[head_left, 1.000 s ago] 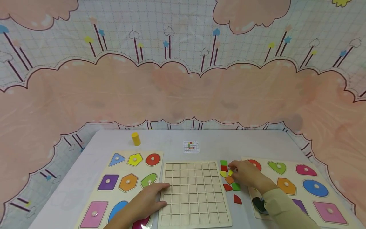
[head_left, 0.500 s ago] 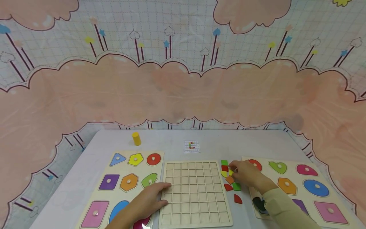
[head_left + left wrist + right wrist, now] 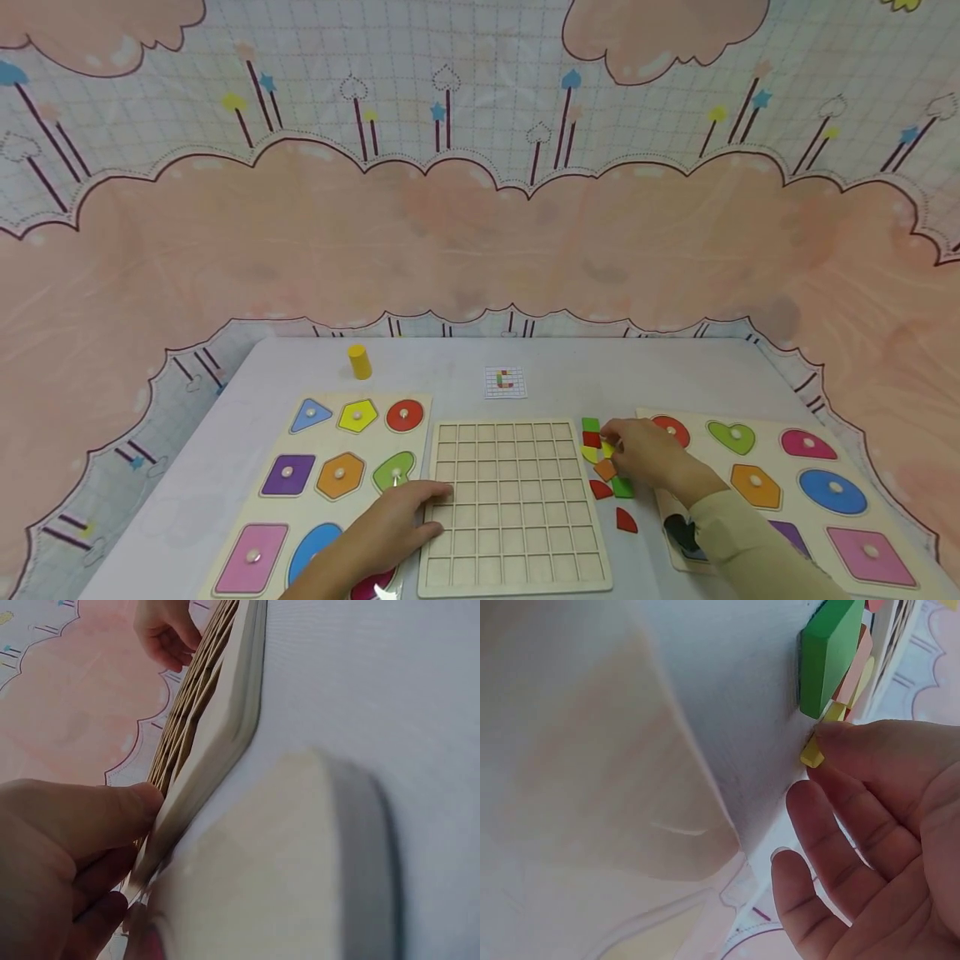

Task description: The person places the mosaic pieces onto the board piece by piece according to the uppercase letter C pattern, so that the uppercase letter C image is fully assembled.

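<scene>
A pale wooden grid board [image 3: 517, 533] lies flat at the front middle of the table. My left hand [image 3: 420, 504] rests on its left edge; in the left wrist view the thumb [image 3: 112, 814] presses on the board's rim [image 3: 217, 727]. To the right of the board lies a cluster of small coloured pieces: green [image 3: 590, 425], red [image 3: 592, 439], yellow [image 3: 589, 455], orange [image 3: 603, 470]. My right hand [image 3: 611, 442] reaches into it. One fingertip touches a small yellow piece [image 3: 812, 754] beside a green piece [image 3: 829, 656], and the other fingers are spread and straight.
Two shape puzzle boards with knobbed pieces flank the grid board, left [image 3: 300, 442] and right [image 3: 772, 454]. A small pattern card [image 3: 505, 382] and a yellow cylinder [image 3: 359, 362] stand farther back. A red quarter piece [image 3: 626, 521] lies near the front. A printed cloth backdrop hangs behind the table.
</scene>
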A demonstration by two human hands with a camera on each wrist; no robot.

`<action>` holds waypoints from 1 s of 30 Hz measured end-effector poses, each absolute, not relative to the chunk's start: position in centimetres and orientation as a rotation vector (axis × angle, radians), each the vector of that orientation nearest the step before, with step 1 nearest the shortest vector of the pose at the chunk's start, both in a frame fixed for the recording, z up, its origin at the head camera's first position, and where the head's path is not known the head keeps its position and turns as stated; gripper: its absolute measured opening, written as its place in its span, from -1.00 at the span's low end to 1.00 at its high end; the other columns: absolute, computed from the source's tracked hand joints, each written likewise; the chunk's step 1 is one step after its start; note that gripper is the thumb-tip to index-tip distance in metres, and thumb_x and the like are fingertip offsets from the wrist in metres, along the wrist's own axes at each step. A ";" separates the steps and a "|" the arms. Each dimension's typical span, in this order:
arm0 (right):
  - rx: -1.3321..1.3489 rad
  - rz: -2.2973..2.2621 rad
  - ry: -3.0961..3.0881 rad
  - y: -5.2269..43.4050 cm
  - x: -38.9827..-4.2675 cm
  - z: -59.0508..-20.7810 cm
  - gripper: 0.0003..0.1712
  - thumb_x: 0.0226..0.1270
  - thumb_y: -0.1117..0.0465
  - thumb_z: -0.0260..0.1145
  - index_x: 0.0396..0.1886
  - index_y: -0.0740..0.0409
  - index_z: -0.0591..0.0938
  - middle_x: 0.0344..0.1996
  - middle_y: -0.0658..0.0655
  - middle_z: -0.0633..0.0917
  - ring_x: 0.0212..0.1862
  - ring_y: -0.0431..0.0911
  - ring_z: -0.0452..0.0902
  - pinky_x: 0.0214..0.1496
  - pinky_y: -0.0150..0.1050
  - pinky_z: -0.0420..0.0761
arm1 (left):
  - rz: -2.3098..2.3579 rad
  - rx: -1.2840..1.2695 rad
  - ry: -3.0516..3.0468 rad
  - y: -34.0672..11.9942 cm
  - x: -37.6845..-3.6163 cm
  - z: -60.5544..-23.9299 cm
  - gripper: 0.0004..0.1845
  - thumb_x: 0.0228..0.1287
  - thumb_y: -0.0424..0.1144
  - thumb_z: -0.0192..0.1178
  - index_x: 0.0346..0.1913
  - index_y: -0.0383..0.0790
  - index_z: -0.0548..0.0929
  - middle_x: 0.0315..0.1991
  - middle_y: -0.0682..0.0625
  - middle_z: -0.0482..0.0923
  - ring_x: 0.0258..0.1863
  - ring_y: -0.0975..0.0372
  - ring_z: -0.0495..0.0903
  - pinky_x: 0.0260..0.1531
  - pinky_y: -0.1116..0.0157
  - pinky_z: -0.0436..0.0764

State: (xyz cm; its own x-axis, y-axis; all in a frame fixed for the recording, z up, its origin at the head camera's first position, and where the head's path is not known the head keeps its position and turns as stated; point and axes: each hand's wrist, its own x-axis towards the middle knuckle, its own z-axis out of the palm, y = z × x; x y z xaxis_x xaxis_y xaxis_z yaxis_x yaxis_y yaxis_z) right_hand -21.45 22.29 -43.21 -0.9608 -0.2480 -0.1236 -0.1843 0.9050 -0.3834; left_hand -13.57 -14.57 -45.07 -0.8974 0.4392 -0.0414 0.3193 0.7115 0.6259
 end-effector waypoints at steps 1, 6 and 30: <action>-0.334 -0.559 2.899 22.3 -21.4 -43.2 -0.62 0.17 0.39 0.40 0.02 0.24 0.67 -0.17 0.09 0.70 -0.20 -0.04 0.54 -0.02 0.01 0.67 | 0.935 0.613 2.740 -14.5 -13.5 -45.0 -0.52 0.21 -0.26 0.42 0.20 -0.23 0.61 0.10 -0.03 0.62 0.16 -0.01 0.55 0.16 -0.06 0.53; -0.333 -0.558 2.898 22.3 -21.3 -43.0 -0.61 0.17 0.38 0.40 0.04 0.26 0.65 -0.20 0.08 0.68 -0.20 -0.03 0.52 0.01 0.02 0.66 | 0.881 0.612 2.792 -14.6 -13.6 -45.0 -0.48 0.16 -0.22 0.46 0.19 -0.24 0.62 0.10 -0.06 0.61 0.14 -0.01 0.55 0.16 -0.06 0.53; -0.397 -0.759 2.895 20.0 -21.0 -41.6 -0.62 0.25 0.37 0.33 0.08 0.32 0.61 -0.16 0.12 0.67 -0.16 -0.04 0.56 -0.06 -0.10 0.70 | 0.955 0.609 2.756 -15.5 -14.2 -45.4 -0.49 0.17 -0.18 0.44 0.19 -0.24 0.62 0.13 -0.06 0.60 0.21 -0.03 0.51 0.23 -0.10 0.45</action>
State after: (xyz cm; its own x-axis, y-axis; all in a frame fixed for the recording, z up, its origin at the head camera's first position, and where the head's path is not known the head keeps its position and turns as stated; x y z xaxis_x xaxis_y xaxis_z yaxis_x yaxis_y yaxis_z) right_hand -20.98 20.02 -41.59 -0.9580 -0.2820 -0.0512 -0.2207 0.8397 -0.4962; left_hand -14.24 -15.49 -45.37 -0.9040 0.4272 -0.0188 0.3240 0.7130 0.6218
